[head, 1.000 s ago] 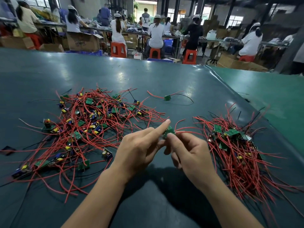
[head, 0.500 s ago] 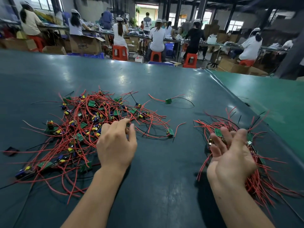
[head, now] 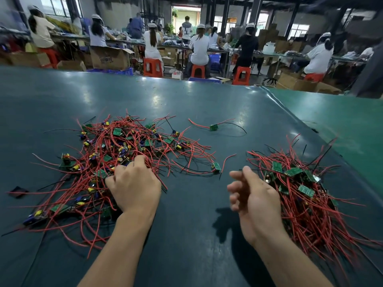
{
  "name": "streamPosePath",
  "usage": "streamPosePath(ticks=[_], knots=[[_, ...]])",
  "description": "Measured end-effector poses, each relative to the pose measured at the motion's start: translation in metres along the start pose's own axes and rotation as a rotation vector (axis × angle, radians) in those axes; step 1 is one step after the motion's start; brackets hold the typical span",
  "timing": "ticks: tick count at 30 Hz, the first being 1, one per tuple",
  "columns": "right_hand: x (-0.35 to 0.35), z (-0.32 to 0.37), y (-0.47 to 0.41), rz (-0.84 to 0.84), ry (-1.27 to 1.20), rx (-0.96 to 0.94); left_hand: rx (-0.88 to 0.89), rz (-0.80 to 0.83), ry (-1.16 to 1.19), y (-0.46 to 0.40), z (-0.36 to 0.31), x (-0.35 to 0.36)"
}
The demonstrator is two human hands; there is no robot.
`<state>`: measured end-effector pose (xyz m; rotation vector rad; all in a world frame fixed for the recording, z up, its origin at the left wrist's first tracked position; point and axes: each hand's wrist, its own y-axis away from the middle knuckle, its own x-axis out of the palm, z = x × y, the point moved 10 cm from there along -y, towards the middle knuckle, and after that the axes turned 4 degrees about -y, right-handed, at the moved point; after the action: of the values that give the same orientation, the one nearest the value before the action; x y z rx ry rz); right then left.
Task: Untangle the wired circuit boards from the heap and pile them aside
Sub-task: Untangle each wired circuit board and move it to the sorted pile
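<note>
Nothing here reads clearly. The cardboard box (head: pixel 109 56), behind the green table (head: pixel 186 96) on its far left side, carries dark print too blurred to make out.

my left hand (head: pixel 134 186) lies on the near edge of the heap (head: pixel 116 154), and its fingertips are buried among the red wires, so i cannot tell whether they grip a board. my right hand (head: pixel 251 195) covers the near left side of the pile (head: pixel 306 191). the pile's wire ends run off the right edge. both forearms are cut off at the bottom. the workers (head: pixel 199 48) beyond the worktop (head: pixel 207 100) are blurred.
</note>
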<state>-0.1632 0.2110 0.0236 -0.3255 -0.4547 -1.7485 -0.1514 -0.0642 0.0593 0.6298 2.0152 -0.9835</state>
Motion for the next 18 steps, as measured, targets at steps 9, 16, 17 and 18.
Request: streamPosePath(ticks=[9, 16, 17, 18], knots=[[0.021, 0.005, 0.008, 0.17, 0.173, -0.15, 0.52, -0.56, 0.6, 0.031, -0.036, -0.07], [0.027, 0.021, 0.007, 0.185, 0.594, -0.442, 0.895, -0.243, 0.948, 0.077, -0.087, -0.058], [0.022, 0.024, 0.004, 0.144, 0.573, -0.44, 0.866, -0.235, 0.971, 0.074, -0.086, -0.056], [0.017, 0.025, 0.001, 0.122, 0.528, -0.418, 0.803, -0.23, 0.998, 0.069, -0.083, -0.055]])
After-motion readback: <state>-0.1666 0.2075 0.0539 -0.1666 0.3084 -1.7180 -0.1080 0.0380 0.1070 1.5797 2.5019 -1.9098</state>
